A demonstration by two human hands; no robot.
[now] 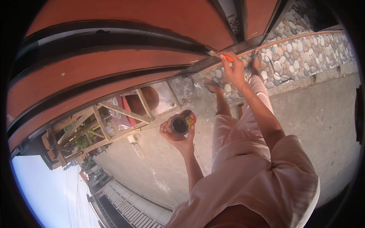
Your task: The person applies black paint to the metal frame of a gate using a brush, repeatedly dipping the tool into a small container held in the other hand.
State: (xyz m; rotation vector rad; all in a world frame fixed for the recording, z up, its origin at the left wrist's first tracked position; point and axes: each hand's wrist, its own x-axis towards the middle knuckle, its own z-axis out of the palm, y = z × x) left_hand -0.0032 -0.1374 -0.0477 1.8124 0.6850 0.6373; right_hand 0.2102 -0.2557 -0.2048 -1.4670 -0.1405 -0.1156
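My right hand point(234, 67) is closed round the orange handle of a paintbrush point(228, 57). The brush's bristles touch, or nearly touch, a dark strip point(197, 46) that runs along the reddish-orange panelled wall point(152, 15). Lower and to the left, my left hand point(178, 138) grips a small open can point(186, 119) with a red and yellow label. Dark paint coats the inside of the can, and its mouth is tilted toward me. How full the can is, I cannot tell.
A wooden frame of slats point(100, 121) stands at the left under the wall. My sandalled feet stand by a pebbled strip point(292, 57) with a concrete curb point(315, 78). Grey concrete pavement point(308, 121) spreads behind me, with a white slatted fence point(129, 207) farther off.
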